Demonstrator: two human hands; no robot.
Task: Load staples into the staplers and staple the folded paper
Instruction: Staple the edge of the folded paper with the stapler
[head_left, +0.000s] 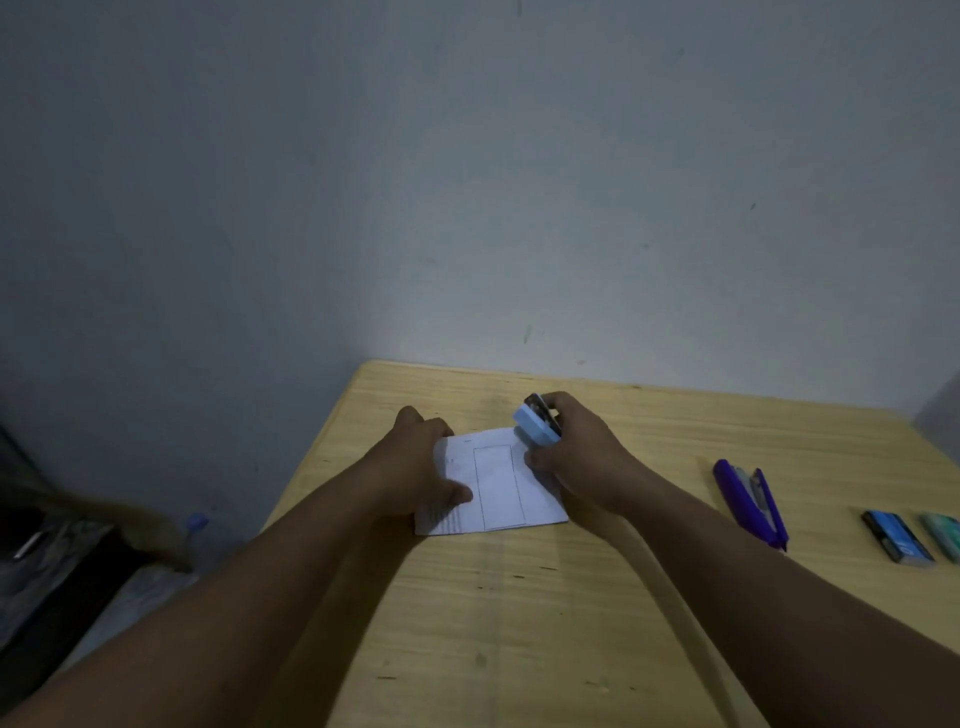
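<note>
A folded white paper (498, 486) with printed lines lies on the wooden table (519, 623). My left hand (415, 462) grips its left edge, thumb on top. My right hand (576, 452) holds a small light-blue stapler (535, 423) over the paper's far right corner, its jaw at the paper's edge. A purple stapler (750, 501) lies swung open on the table to the right, apart from both hands.
A blue staple box (896, 535) and a green one (943, 532) lie at the right edge of the view. A grey wall stands behind the table. Left of the table, low down, are dark objects and a plastic bottle (195, 525).
</note>
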